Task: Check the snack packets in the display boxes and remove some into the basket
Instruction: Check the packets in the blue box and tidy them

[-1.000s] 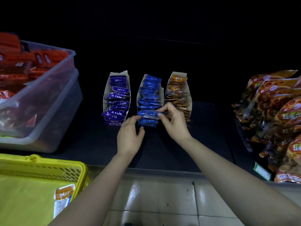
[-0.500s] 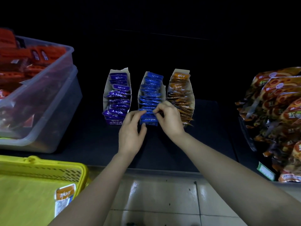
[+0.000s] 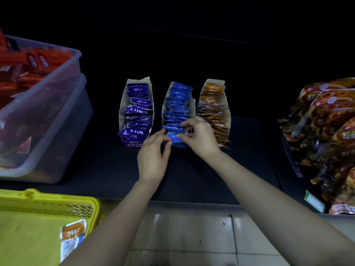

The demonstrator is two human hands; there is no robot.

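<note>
left hand (image 3: 153,152): pinches front blue packet (image 3: 173,137) by its left edge
right hand (image 3: 200,137): pinches its right side, likely tilting it to check
blue packet: front of middle box (image 3: 177,104), not yet out
basket (image 3: 48,197): lower left, within reach

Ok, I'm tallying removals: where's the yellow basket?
Head view, bottom left: the yellow basket sits just below the clear plastic tub, an orange packet inside.
</note>
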